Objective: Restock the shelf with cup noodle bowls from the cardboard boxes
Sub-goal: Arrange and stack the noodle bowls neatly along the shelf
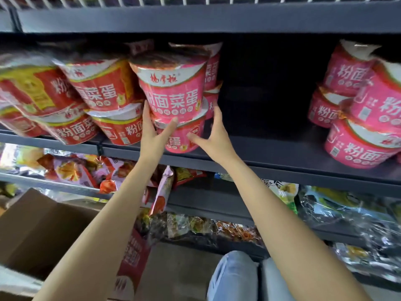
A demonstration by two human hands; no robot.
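A dark shelf (pixel 271 148) crosses the middle of the frame and carries cup noodle bowls stacked two high. Left of centre stand red-and-yellow bowls (pixel 97 88), tilted in this wide view; at centre a pink stack; at the far right more pink bowls (pixel 358 146), with a dark gap of bare shelf between the centre stack and those. The upper pink bowl (pixel 172 92) sits on the lower pink bowl (pixel 184 135), which rests on the shelf near its front edge; further pink bowls show just behind them. Each pink bowl is a tapered tub wrapped in shiny film, with a white band under the rim and large white Chinese characters on the side. The left hand (pixel 152 131) reaches up to the stack's left side, fingers along the upper bowl's base and thumb across the seam between the two bowls, so its grip lies lightly on them. The right hand (pixel 213 132) is at the stack's right side, fingers straight and spread, thumb toward the lower bowl, its grip released. At lower left an open cardboard box (pixel 39 231) shows only its flaps; its contents are out of view. Snack bags (pixel 82 170) fill the shelves below.
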